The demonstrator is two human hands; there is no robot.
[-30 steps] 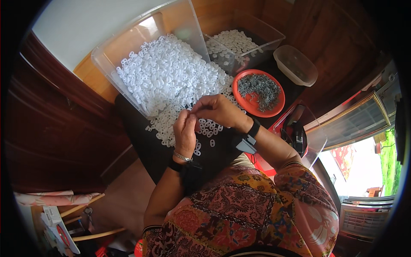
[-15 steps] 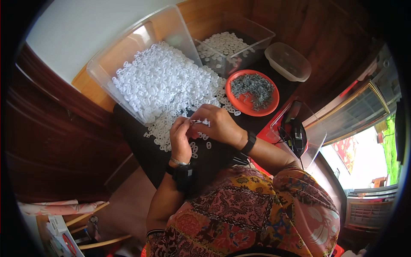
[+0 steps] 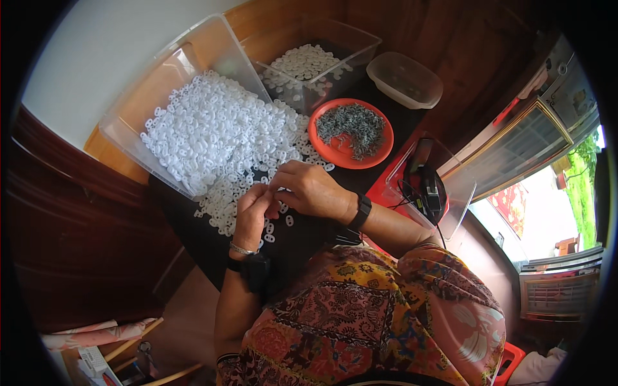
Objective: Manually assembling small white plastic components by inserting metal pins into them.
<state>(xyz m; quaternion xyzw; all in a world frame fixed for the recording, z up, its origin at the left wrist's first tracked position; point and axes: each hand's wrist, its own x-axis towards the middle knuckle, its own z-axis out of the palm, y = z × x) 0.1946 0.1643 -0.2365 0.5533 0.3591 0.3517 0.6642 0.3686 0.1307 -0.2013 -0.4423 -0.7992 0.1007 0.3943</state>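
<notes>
Clear bin [image 3: 132, 116], one, holding a heap of white two-hole pieces [image 3: 212, 122]. Loose pieces [image 3: 222, 206], oval, spilled on a black table [image 3: 207, 249], long axes at mixed angles; they lie just beyond and left of the nearer hand, the left. Left hand [image 3: 250, 215], fingers bent, tips drawn narrow against the right's; whether they pinch a piece, cannot tell. Clear box [image 3: 347, 60], more white pieces inside. Right hand [image 3: 313, 190], fingers curled close, contents hidden. Orange plate [image 3: 335, 153], metal bits [image 3: 362, 125], beyond the right hand. Shallow tub [image 3: 405, 80].
</notes>
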